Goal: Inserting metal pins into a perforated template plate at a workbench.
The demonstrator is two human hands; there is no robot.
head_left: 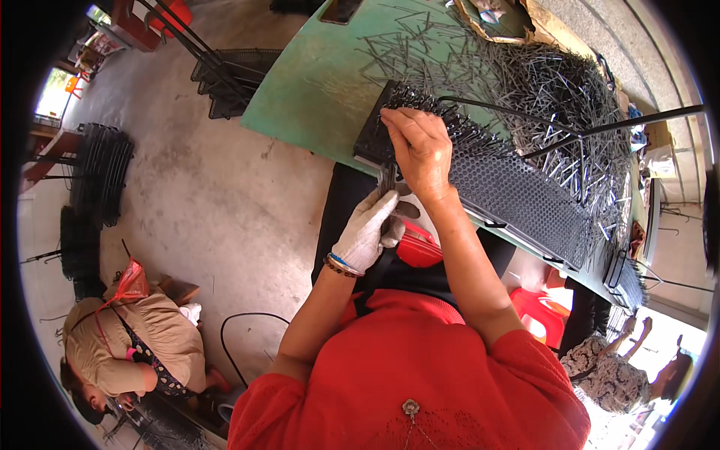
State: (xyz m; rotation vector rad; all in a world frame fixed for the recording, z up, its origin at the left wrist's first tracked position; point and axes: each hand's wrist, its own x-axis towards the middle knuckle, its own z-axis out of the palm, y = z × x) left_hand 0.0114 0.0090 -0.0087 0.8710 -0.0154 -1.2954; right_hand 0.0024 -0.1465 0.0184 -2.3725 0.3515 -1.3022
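A black perforated rack with a honeycomb of holes lies slantwise at the table's near edge. Thin dark metal pins stand upright in its far-left part, while the right part shows bare holes. My left hand, in a white glove, is closed around a small bundle of metal pins just below the rack's left end. Over that end, my bare right hand has its fingers drawn together in a pinch among the standing pins. What its fingertips hold, if anything, is too small to make out.
Loose metal pins heap across the green table behind the rack. A black rod frame crosses above them. Black mesh racks stand stacked at the left. Two other people, one at lower left and one at lower right, are nearby.
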